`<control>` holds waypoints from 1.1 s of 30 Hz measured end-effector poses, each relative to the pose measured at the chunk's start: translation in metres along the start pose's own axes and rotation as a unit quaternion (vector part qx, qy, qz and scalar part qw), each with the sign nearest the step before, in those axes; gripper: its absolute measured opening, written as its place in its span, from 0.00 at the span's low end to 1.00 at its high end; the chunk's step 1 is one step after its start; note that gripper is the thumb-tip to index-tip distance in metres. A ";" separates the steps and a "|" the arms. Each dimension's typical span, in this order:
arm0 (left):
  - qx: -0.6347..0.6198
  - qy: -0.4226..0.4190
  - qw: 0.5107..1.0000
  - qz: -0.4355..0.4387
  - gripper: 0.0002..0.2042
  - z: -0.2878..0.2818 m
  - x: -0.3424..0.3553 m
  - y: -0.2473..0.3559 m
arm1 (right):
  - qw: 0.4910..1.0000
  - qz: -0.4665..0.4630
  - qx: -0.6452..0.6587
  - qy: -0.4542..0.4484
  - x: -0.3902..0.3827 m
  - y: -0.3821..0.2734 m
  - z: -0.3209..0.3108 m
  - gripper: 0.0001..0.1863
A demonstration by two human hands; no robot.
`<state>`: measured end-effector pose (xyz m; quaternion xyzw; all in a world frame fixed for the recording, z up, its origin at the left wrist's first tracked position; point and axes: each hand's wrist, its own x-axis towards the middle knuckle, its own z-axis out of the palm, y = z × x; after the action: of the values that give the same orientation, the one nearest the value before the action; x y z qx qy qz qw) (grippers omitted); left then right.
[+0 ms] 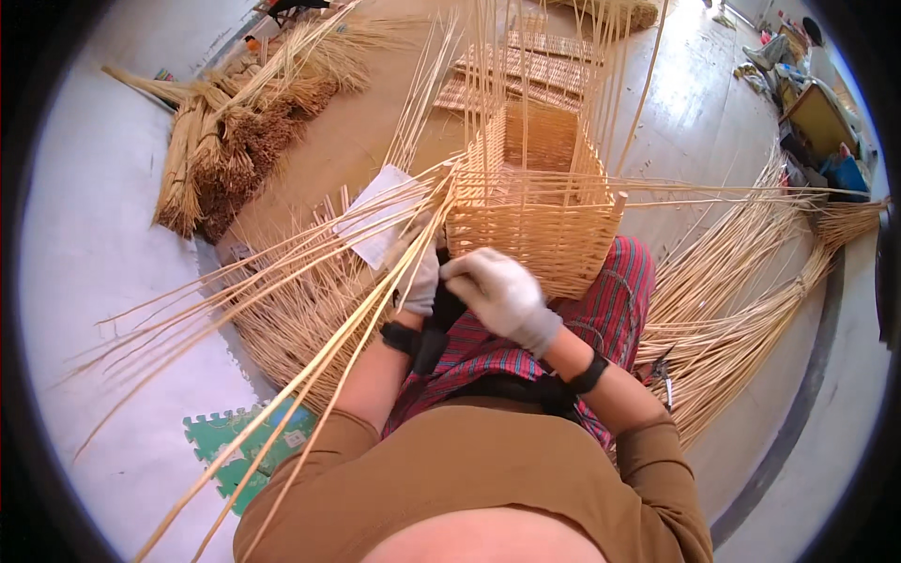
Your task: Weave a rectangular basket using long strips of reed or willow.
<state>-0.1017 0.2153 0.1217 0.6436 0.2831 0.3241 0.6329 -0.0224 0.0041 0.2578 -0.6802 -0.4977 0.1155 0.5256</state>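
Observation:
A rectangular, partly woven wicker basket stands in front of my lap, with long upright stakes rising from its walls. At its near left corner my left hand, in a pale work glove, is closed around a bunch of wicker rods that fan out toward the left and down past my arm. Some of those rods hide its fingers. My right hand, gloved too, is beside it below the basket's near wall, fingers curled together; whatever they pinch is hidden. Something black lies between the two hands.
Bundles of rods are piled at the far left. More loose rods spread on the floor at right, near dark-handled cutters. Woven panels lie behind the basket. A paper sheet and green foam mat are at left.

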 end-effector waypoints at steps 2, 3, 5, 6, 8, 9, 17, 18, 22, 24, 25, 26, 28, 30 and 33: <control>-0.058 0.067 0.996 0.004 0.20 0.006 -0.026 -0.009 | 0.982 -0.186 0.021 0.003 0.024 -0.031 0.026 0.12; -0.058 0.055 0.997 0.003 0.20 0.010 -0.027 -0.005 | 0.963 -0.265 -0.035 -0.029 0.035 -0.025 0.040 0.11; -0.088 0.021 0.995 0.034 0.20 0.014 -0.042 0.043 | 0.934 -0.306 -0.024 -0.183 0.046 -0.042 0.046 0.10; -0.105 0.001 0.993 0.051 0.20 0.022 -0.049 0.073 | 0.936 -0.304 -0.026 -0.177 0.043 -0.041 0.045 0.10; -0.142 -0.032 0.985 0.089 0.20 0.033 -0.050 0.105 | 0.934 -0.265 -0.102 -0.218 0.042 -0.039 0.043 0.14; -0.139 -0.032 0.986 0.091 0.20 0.033 -0.041 0.106 | 0.934 -0.268 -0.100 -0.216 0.041 -0.039 0.034 0.14; 0.076 -0.058 0.993 0.068 0.27 0.028 0.019 -0.004 | 0.986 -0.103 0.124 -0.043 0.020 0.022 -0.058 0.10; 0.232 -0.083 0.965 0.087 0.26 0.032 0.018 0.016 | 0.966 -0.115 0.231 0.012 0.021 0.058 -0.067 0.11; 0.134 -0.200 0.967 0.084 0.31 0.040 0.015 0.055 | 0.690 -0.088 0.704 0.141 0.024 0.121 -0.046 0.18; 0.098 -0.224 0.970 -0.004 0.35 0.034 0.011 0.095 | 0.799 -0.024 0.568 0.197 0.014 0.097 -0.049 0.19; 0.053 -0.259 0.961 -0.082 0.40 0.034 0.020 0.109 | 0.881 0.028 0.398 0.255 0.008 0.084 -0.057 0.19; 0.019 -0.264 0.963 -0.049 0.48 0.006 0.052 0.054 | 0.872 0.078 0.395 0.278 0.005 0.073 -0.059 0.17; 0.057 -0.278 0.958 0.047 0.51 0.038 0.047 0.099 | 0.875 0.139 0.360 0.293 -0.014 0.084 -0.064 0.16; 0.079 -0.285 0.947 0.122 0.59 0.047 0.048 0.108 | 0.840 0.215 0.368 0.335 -0.017 0.068 -0.061 0.15; -0.014 -0.283 0.956 0.074 0.58 0.052 0.044 0.109 | 0.910 0.046 0.261 0.319 0.029 0.057 -0.067 0.15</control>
<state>-0.0381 0.2123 0.2335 0.7193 0.0390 0.1785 0.6703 0.0683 -0.0104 0.2493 -0.5417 -0.2239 0.0420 0.8091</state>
